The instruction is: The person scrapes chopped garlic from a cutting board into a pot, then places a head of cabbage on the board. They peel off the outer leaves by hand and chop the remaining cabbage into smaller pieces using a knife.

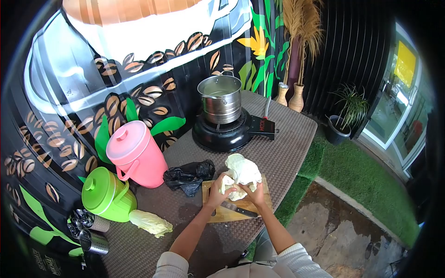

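A pale, leafy cabbage (pixel 243 171) is held between my two hands above a wooden cutting board (pixel 209 188). My left hand (pixel 219 191) grips its left side, fingers curled into the leaves. On the lower right side, my right hand (pixel 253 193) is closed on it, with some fingers hidden behind the leaves. Below my hands a knife (pixel 239 210) lies across the board, its blade partly covered by my left hand. A crumpled black plastic bag (pixel 190 177) rests left of the board.
A steel pot (pixel 221 104) of liquid stands on a black gas stove (pixel 218 134) at the back. To the left are a pink lidded jug (pixel 139 155), a green lidded jug (pixel 109 194), a napa cabbage (pixel 150 223) and a metal cup (pixel 94 242). The table edge (pixel 296 167) runs along the right.
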Tool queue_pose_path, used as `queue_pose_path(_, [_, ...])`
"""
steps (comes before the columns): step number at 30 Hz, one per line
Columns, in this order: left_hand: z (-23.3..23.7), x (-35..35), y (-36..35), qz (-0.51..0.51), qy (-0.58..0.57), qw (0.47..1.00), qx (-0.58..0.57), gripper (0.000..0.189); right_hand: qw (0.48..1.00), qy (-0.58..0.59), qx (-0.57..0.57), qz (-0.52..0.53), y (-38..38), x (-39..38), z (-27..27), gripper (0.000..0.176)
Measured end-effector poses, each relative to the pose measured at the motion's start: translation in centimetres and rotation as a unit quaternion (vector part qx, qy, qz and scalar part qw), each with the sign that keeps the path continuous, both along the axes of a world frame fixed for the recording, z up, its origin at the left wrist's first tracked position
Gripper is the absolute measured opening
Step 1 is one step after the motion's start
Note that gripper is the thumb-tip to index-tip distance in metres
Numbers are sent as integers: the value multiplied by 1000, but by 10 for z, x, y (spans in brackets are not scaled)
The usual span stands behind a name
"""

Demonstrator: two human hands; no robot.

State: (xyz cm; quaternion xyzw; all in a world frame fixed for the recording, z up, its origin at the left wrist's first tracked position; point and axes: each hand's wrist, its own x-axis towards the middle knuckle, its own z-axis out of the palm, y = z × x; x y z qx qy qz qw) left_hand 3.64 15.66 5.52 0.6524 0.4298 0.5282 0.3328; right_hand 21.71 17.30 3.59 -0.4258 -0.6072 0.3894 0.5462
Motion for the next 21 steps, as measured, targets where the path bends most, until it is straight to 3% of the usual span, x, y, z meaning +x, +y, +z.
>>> queue_pose_path(3, [-13, 1, 7, -16, -3, 1000, 25, 53, 999, -29, 39, 9, 0, 3, -14, 33])
queue_pose_path(6, [-22, -1, 6, -2, 29, 997, 65, 50, 999, 39, 30, -4, -5, -1, -30, 33])
queue_pose_path(8, [-29, -4, 2, 11, 34, 998, 54, 49, 991, -43, 8, -124, -5, -6, -62, 31])
queue_pose_path(9, [-27, -4, 0, 24, 38, 998, 42, 47, 991, -42, 9, -127, -8, -6, -64, 31])
queue_pose_path(11, [-24, -5, -10, 29, 47, 998, 5, 49, 964, -189, 130, -135, -14, -5, -69, 28])
queue_pose_path(13, [-22, -3, -16, 39, 52, 997, -34, 51, 965, -182, 160, -98, -16, -5, -74, 25])
queue_pose_path(15, [-23, -1, -18, 120, -22, 992, 15, 40, 962, -204, 165, -76, -17, -13, -75, 22])
queue_pose_path(18, [-24, -7, -15, 89, -23, 996, -4, 48, 944, -183, 262, -74, -6, -17, -59, 22])
queue_pose_path(19, [-24, -7, -16, 86, -19, 996, -4, 53, 945, -183, 263, -72, -5, -16, -44, 22])
queue_pose_path(21, [-22, 0, -15, 84, -37, 996, 3, 56, 983, -146, 113, -16, 0, -8, -16, 25])
